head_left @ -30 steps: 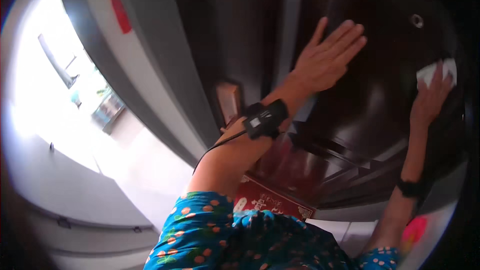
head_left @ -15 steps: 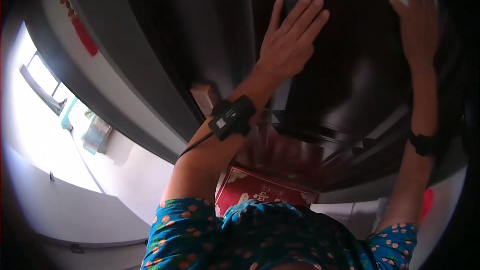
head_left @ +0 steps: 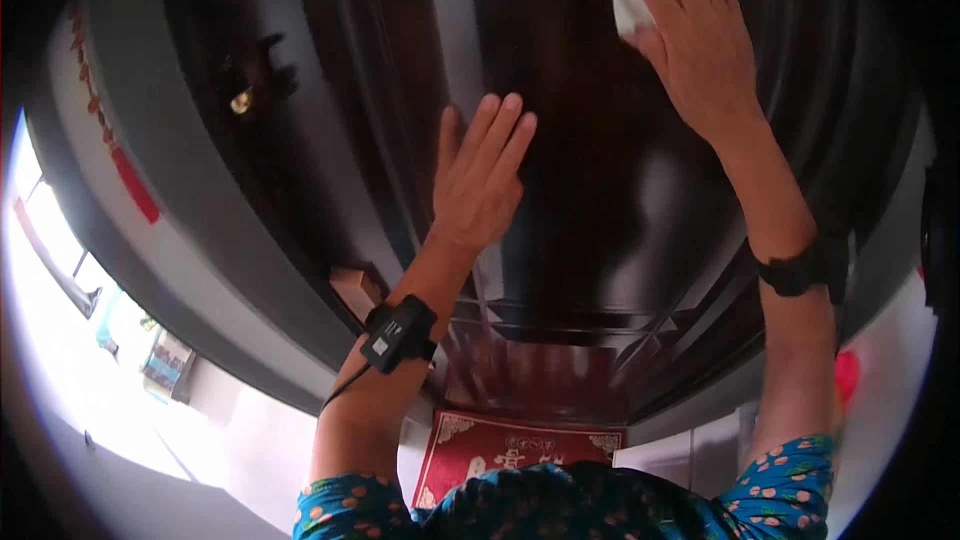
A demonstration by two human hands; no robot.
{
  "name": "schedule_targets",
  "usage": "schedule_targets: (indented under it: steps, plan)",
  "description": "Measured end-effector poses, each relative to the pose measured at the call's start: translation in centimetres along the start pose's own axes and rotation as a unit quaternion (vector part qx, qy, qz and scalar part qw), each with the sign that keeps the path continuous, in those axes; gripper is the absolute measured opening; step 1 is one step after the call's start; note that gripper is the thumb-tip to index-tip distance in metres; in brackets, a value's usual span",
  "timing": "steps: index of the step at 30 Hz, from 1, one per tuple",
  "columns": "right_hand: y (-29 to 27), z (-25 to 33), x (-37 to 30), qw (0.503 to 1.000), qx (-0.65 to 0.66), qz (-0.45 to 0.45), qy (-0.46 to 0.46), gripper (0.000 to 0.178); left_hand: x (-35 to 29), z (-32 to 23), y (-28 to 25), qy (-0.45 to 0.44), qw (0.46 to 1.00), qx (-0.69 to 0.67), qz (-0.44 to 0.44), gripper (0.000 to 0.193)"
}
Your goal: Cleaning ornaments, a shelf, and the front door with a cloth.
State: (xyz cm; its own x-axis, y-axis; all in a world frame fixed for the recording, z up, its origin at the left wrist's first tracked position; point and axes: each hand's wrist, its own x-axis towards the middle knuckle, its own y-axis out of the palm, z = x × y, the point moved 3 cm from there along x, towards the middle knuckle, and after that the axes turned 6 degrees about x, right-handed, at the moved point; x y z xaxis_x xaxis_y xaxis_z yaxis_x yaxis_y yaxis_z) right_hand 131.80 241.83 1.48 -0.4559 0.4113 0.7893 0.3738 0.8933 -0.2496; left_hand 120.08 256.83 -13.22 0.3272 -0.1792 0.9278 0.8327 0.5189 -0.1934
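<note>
A dark, glossy panelled door [head_left: 580, 220] fills the middle of the view. My left hand [head_left: 476, 180] lies flat on it, fingers stretched out, holding nothing. Higher up and to the right, my right hand [head_left: 705, 50] presses a white cloth [head_left: 630, 5] against the door, its fingers over the cloth. Part of the cloth is hidden under the palm. Left of my left hand, a brass-coloured knob or lock [head_left: 241, 102] shows on the dark surface.
A red mat [head_left: 520, 435] with pale ornament lies at the foot of the door. A red tassel [head_left: 135, 185] hangs on the left wall. A small light-brown box [head_left: 356, 290] stands near my left forearm. Bright window light [head_left: 50, 240] comes from the far left.
My right hand has moved left across the door with the white cloth. My left hand sits lower and further left in the view, still flat. The whole view has shifted too.
</note>
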Motion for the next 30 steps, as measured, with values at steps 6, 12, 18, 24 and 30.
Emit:
schedule_targets:
  steps: [6,12,18,24,30]
  plan:
    - [2.7,2.1,2.4,0.994,0.042,-0.045,-0.093,0.048,0.0,0.2,-0.4,-0.013,0.999,-0.01,0.032,0.043]
    - [4.7,6.6,5.5,0.985,0.05,-0.02,-0.161,0.044,-0.1,-0.1,-0.2,-0.011,1.0,-0.019,0.001,0.051]
    - [5.7,5.7,10.2,0.977,0.084,-0.12,-0.158,0.034,0.1,-0.1,0.1,-0.014,1.0,-0.02,0.008,0.061]
    - [1.5,1.0,12.7,0.97,-0.051,-0.21,-0.113,0.047,0.0,0.4,-1.0,-0.018,0.999,-0.028,0.038,0.051]
    - [0.2,-5.9,5.8,0.978,-0.116,-0.162,0.058,0.058,0.4,0.2,-1.0,0.0,0.999,-0.032,0.003,0.067]
